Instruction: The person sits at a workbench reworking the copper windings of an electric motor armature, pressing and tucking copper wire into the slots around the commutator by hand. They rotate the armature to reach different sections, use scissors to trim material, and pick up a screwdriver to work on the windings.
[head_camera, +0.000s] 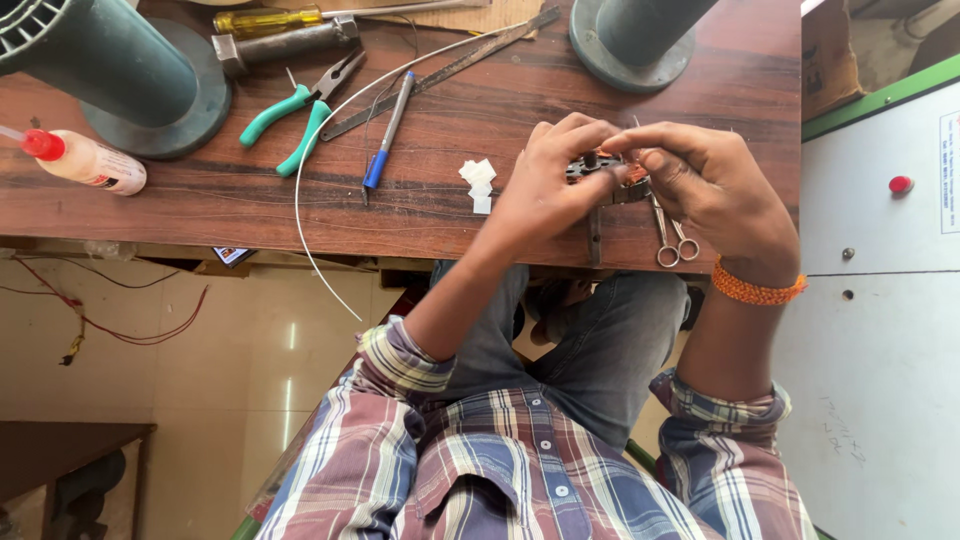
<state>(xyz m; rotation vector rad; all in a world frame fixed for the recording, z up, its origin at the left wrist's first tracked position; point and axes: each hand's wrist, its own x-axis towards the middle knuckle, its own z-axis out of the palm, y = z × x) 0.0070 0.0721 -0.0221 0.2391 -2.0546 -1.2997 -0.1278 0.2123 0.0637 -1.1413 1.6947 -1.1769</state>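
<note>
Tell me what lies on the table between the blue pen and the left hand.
In the head view, a small cluster of white paper-like pieces lies on the wooden table between the blue pen and the left hand.

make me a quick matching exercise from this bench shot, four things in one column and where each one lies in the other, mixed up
Things:
1. pliers with green grips
2. glue bottle with red cap
3. small scissors
4. blue pen

Places:
A. at the bench's near edge, under the right hand
B. far left of the bench, beside a round green base
C. between the pliers and the white paper bits
D. just below the hammer, left of the pen

Pairs: 1-D, 2-B, 3-A, 4-C
</note>
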